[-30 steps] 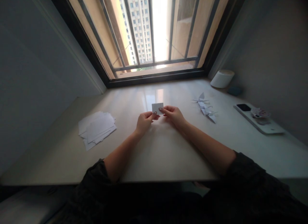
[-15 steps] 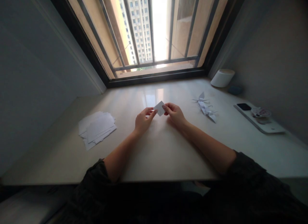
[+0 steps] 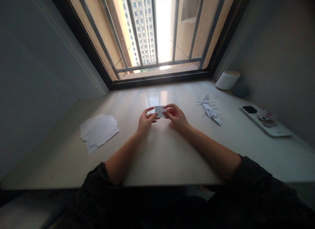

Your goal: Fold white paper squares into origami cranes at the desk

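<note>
Going left to right: paper stack (image 3: 100, 132) on the bench (image 3: 162, 160); my left hand (image 3: 145, 120) pinches the left side of the small white paper (image 3: 158, 110) at bench centre; my right hand (image 3: 178, 117) grips its right side; folded paper figures (image 3: 211, 111) beyond. Best: light grip, edges square, press creases evenly.

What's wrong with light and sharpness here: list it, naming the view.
Head view: daylight burns the window out to white near its middle; head view: its reflection glares on the tabletop beyond the small paper; head view: the sleeves sink into near-black; head view: the phone at right looks soft.
</note>
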Demonstrator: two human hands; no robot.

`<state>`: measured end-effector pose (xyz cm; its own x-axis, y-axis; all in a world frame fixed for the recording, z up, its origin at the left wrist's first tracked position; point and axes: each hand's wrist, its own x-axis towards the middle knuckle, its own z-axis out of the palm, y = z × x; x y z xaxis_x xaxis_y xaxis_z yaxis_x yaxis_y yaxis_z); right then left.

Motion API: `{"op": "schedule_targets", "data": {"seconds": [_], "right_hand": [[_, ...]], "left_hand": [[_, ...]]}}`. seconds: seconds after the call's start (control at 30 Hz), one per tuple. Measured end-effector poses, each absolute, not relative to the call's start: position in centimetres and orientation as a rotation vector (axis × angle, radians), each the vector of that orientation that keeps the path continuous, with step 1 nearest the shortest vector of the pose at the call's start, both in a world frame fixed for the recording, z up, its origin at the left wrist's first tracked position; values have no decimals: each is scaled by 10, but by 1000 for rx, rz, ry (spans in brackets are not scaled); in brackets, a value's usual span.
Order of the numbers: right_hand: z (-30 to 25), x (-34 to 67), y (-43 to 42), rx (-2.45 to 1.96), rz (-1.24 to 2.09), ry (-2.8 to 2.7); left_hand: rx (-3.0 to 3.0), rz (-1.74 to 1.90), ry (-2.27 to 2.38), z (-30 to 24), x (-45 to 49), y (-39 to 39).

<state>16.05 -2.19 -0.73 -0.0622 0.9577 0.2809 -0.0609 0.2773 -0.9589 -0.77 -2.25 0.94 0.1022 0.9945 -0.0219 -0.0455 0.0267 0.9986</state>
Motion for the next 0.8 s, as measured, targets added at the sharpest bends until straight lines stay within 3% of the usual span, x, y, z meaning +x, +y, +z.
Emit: {"op": "schedule_targets", "data": {"seconds": [0.37,0.8], "right_hand": [[-6,161,-19,-992,1069,-1259],[-5,161,-19,-965,1094,-1331]], "left_hand": [[1607,1075,991,7,-7,-27],[1630,1044,1012,13,-9,-24]]}}
